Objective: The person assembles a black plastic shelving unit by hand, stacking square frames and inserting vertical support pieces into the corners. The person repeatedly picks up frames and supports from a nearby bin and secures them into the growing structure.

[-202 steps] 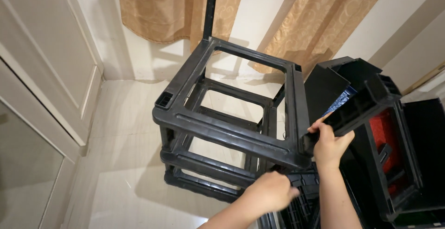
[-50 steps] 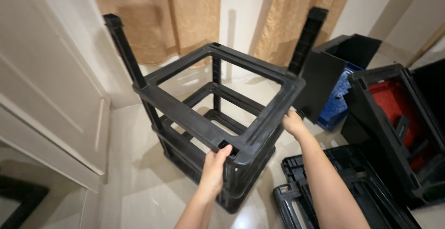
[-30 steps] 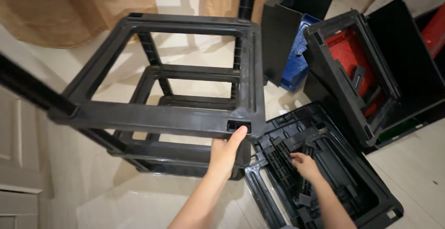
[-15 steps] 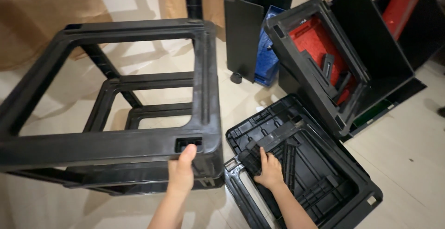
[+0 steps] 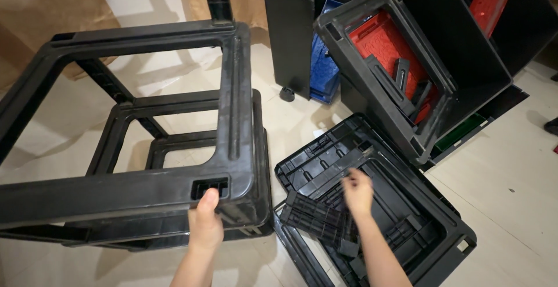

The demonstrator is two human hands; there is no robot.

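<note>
A black plastic shelf frame (image 5: pixel 232 95) of stacked open tiers stands on the pale floor at the left. My left hand (image 5: pixel 204 224) grips its near corner beside a square socket. My right hand (image 5: pixel 357 191) hovers, blurred, over a flat black ribbed tray (image 5: pixel 430 229) lying on the floor at the right, with fingers apart above a long black bar (image 5: pixel 334 168) that rests in it. A slotted black panel (image 5: pixel 314 217) lies on the tray's near edge.
A black crate (image 5: pixel 372 60) tilted on its side holds red parts and black bars. Behind it stand a black upright box (image 5: pixel 290 37), a blue piece (image 5: pixel 325 72) and more black bins with red and green parts. Tan curtains hang at the back.
The view has swung further down and right. My right hand has gone from the frame to the floor tray and moved over its bar. My left hand stays on the frame's corner.
</note>
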